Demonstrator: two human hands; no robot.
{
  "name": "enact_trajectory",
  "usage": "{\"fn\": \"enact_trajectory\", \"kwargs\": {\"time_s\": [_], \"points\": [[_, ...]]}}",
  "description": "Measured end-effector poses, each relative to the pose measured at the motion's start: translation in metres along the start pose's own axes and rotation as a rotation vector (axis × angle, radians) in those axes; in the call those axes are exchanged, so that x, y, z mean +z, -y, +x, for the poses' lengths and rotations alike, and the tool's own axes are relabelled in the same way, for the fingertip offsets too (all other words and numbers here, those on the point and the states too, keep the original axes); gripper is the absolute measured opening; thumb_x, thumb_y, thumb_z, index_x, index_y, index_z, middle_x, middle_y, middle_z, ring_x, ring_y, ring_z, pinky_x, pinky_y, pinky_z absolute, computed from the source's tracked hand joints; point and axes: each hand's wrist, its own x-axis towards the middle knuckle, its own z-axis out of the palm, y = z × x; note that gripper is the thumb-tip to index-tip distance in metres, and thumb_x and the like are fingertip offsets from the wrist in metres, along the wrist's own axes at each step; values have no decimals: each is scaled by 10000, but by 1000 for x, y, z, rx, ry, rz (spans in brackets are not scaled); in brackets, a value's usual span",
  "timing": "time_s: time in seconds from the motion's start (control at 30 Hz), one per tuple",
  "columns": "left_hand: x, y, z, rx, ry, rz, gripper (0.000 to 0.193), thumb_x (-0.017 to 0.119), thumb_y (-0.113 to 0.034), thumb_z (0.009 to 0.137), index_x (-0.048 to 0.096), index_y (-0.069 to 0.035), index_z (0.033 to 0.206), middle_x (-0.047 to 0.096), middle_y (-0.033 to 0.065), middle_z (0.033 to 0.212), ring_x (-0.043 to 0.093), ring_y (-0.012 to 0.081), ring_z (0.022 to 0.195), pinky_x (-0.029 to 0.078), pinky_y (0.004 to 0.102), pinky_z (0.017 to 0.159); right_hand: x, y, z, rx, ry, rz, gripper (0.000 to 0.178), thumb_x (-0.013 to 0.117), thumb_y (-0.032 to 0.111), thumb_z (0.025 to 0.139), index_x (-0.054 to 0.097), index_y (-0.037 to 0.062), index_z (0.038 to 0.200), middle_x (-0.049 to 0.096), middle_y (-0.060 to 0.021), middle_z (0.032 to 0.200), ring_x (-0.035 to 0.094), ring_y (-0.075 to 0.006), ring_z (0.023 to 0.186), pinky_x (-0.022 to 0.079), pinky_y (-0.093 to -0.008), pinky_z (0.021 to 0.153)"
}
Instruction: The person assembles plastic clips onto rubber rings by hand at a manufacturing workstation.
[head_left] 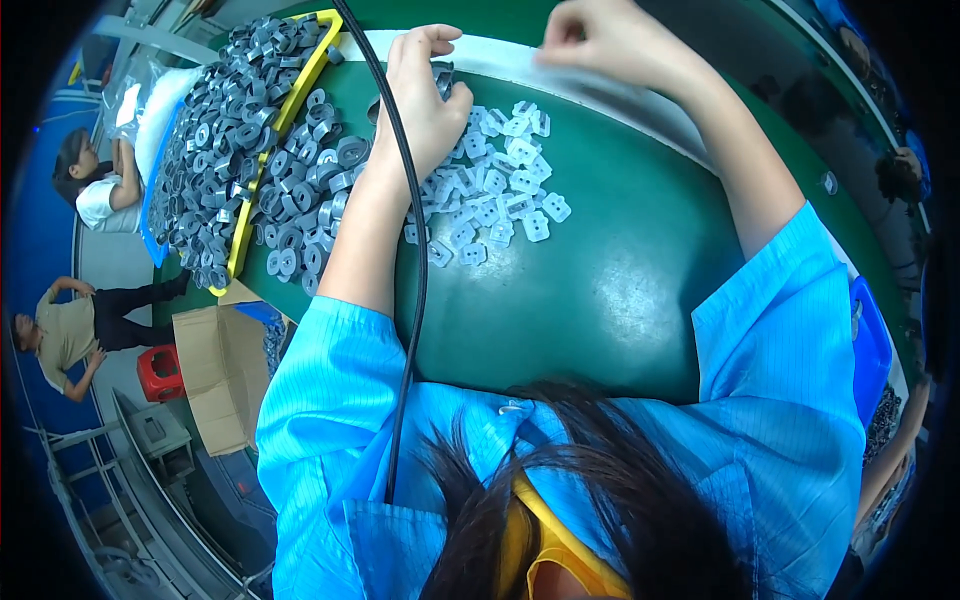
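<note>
My left hand (420,105) is at the far side of the table, with its fingers curled around a dark grey round plastic part (443,72) that shows between thumb and fingers. Beneath and beside that wrist lies a loose heap of dark grey ring-shaped parts (310,170). To the right of the same hand, small pale translucent plastic pieces with holes (495,182) are spread on the green tabletop (600,290). My right hand (605,45) is raised at the far edge, its fingers bent inward and slightly blurred. What it holds, if anything, does not show.
A yellow-edged tray (240,235) full of grey parts stands at the left. A black cable (408,160) hangs across my left forearm. Left and below are a cardboard box (215,375), a red stool (160,372) and two people. A blue bin (870,345) is at the right.
</note>
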Motion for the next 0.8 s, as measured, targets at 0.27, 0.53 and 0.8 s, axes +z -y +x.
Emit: {"fn": "enact_trajectory", "kwargs": {"time_s": [0.27,0.53,0.8], "points": [[-6,-7,-7,-45,103,617,471,685,-221,807,587,41,1186,598,240,1082,597,395,999,479,450,886,15,18,-8,-3,339,21,260,774,208,747,646,-17,779,606,-101,680,600,-179,700,474,-308,642],[-7,-6,-1,-59,-21,172,360,712,-169,793,673,-88,1141,636,103,933,650,234,882,498,316,792,25,-5,10,146,176,800,198,708,129,837,689,-15,972,688,-53,822,641,-124,740,506,-245,641],[10,-11,-6,-253,28,-374,388,733,-36,779,579,37,1128,620,85,1042,665,144,813,519,235,724,24,6,10,206,86,898,174,699,111,855,696,-32,955,678,-63,798,591,-96,661,481,-216,601]]}}
